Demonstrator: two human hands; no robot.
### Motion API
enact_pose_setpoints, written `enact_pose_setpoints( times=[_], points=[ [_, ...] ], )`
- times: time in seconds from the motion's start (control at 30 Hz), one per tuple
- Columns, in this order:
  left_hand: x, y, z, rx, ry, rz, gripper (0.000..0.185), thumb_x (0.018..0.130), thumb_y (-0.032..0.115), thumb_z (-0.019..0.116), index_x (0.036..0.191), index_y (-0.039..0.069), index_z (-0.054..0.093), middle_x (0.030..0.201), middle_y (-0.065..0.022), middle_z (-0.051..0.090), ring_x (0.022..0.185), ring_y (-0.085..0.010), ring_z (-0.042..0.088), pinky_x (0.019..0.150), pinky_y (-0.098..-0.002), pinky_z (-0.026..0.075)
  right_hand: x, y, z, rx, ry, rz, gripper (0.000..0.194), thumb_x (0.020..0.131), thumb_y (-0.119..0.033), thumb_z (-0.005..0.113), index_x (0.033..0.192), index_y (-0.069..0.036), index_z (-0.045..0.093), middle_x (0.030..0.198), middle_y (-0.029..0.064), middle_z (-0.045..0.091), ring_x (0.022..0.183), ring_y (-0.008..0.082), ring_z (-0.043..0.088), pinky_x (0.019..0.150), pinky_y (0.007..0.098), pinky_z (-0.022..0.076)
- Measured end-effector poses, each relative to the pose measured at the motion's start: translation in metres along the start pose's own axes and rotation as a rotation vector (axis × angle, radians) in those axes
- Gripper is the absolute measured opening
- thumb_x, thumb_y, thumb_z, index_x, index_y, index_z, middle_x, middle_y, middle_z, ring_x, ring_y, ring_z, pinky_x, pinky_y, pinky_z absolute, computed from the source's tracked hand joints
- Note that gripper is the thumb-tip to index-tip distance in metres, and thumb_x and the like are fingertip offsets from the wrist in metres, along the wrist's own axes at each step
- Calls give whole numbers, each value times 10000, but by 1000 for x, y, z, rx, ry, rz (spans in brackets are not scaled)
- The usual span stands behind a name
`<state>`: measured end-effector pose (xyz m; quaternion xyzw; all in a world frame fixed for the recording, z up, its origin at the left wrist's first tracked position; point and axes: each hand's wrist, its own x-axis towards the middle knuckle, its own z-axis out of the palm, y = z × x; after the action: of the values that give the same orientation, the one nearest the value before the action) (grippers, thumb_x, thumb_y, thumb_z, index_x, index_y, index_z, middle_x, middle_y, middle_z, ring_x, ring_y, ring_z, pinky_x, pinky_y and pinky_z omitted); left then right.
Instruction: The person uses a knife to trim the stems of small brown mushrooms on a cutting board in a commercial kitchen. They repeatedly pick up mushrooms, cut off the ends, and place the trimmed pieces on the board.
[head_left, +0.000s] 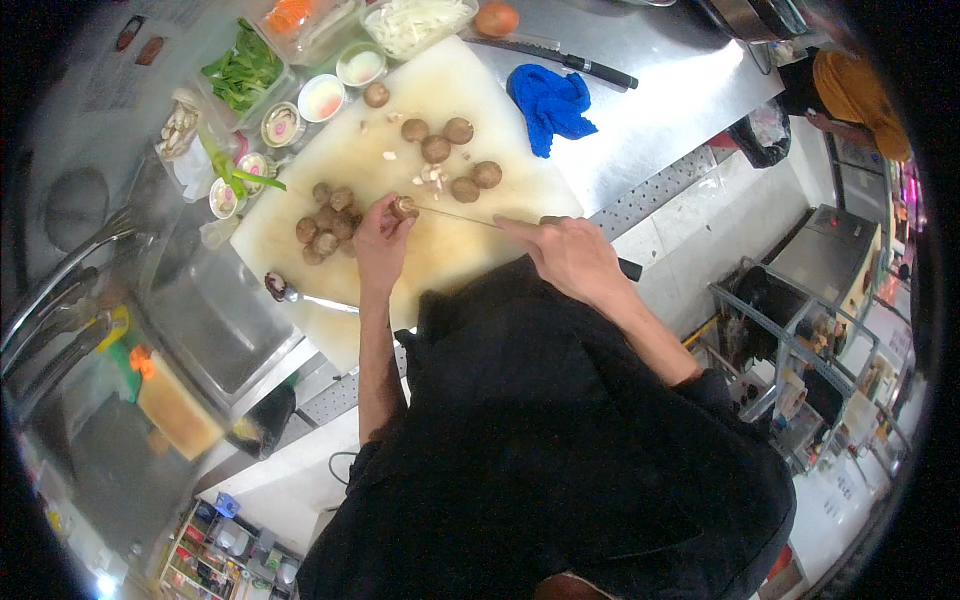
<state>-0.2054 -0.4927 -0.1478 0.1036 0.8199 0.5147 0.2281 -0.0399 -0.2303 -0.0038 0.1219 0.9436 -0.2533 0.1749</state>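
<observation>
Between the fingers of my left hand (380, 244) is a brown mushroom (405, 208), its pale underside turned toward the knife. My right hand (574, 251) grips a kitchen knife (457, 216), index finger laid along the blade; the tip reaches the mushroom's stem area. Whether it touches cannot be made out. Both hands are above a white cutting board (442, 259). A heap of whole mushrooms (326, 221) lies just left of my left hand. Beyond the blade, several mushroom caps (436, 148) rest near a small pile of cut stem pieces (431, 177).
Tubs of shredded vegetable (417, 22) and leafy greens (246, 71) line the board's far left edge, with small cups (322, 97). A second knife (592, 69), a blue cloth (551, 105) and an onion (497, 19) lie beyond. A spoon (322, 301) crosses the board. Another person (855, 101) stands far right.
</observation>
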Motion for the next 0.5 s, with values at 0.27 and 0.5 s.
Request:
enact_pose_setpoints(
  times=[0.27,0.5],
  points=[
    [4,-11,-8,-11,-133,100,486,1072,16,719,1548,17,620,1281,-150,761,1144,-218,770,978,-335,613,-3,-3,6,-6,19,-11,427,1084,-220,628,1489,-291,742,921,246,785,866,452,775,822,578,628],
    [14,-25,-6,-54,-108,18,406,1083,20,694,1483,18,632,1288,-164,719,1135,-267,762,976,-383,616,9,2,25,42,-17,1,392,1124,-229,608,1489,-275,744,956,247,796,929,456,778,868,569,622]
  ],
)
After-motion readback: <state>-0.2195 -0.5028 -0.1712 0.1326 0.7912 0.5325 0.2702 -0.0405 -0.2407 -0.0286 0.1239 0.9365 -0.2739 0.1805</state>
